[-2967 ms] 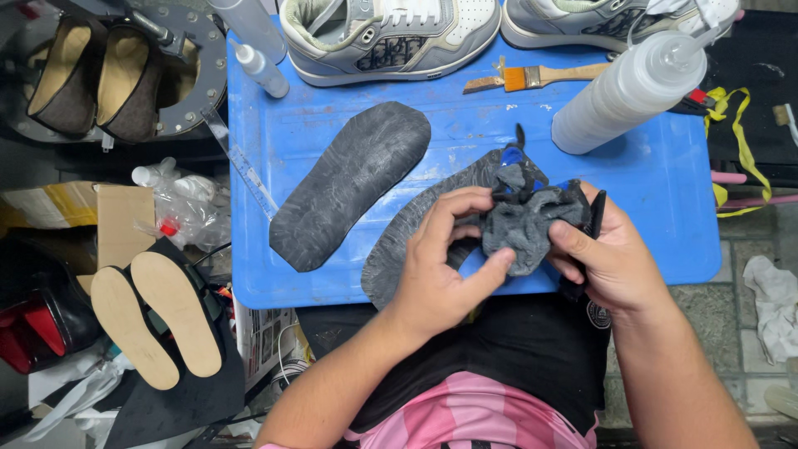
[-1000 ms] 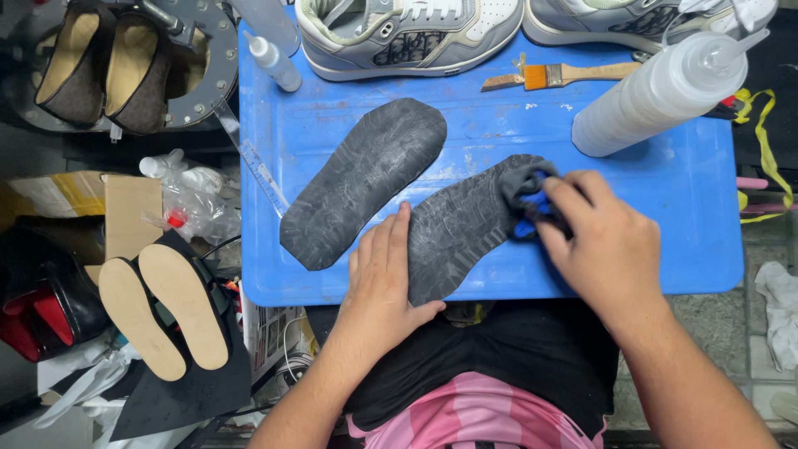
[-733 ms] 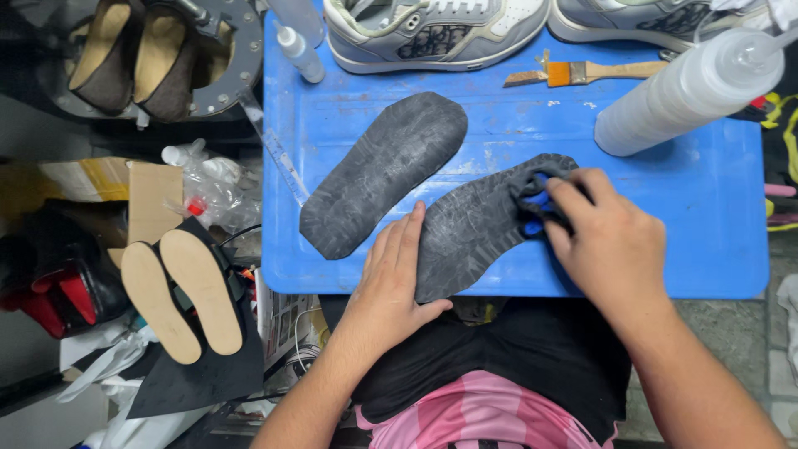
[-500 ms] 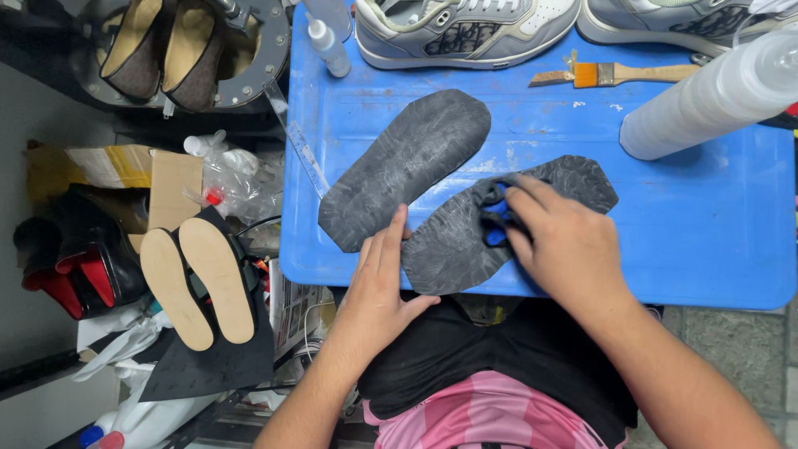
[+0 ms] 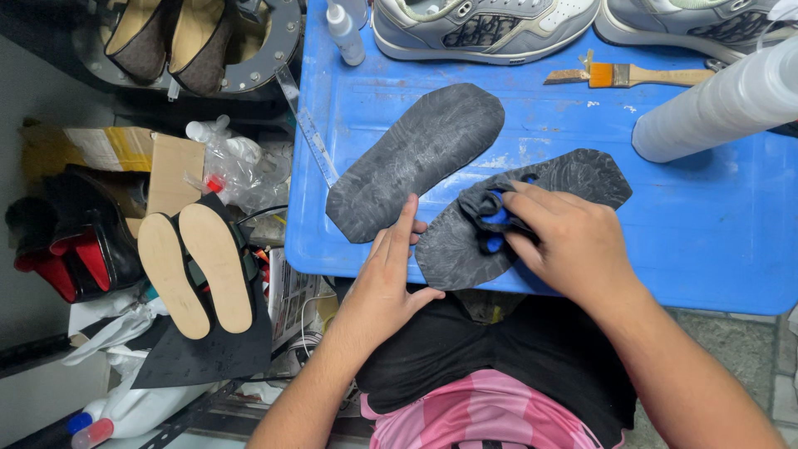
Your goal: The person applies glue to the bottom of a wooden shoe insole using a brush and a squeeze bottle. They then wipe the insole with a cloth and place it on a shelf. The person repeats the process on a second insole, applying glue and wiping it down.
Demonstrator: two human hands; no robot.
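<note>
I am pressing my flat left hand (image 5: pixel 391 270) on the dark grey rubber sole (image 5: pixel 515 218) near the blue board's (image 5: pixel 715 241) front edge. My right hand (image 5: pixel 565 245) is squeezing a grey cloth (image 5: pixel 486 208). Rubbing slowly should work best.

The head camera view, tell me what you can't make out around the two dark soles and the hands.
- Near dark sole: its middle is hidden under the right hand and a bunched grey cloth.
- Blue item in that hand: only slivers show between the fingers, so its kind is unclear.
- White bottle: cut off by the right edge.
- Two sneakers: tops cut off by the upper edge.
- Left hand: palm side is hidden.
</note>
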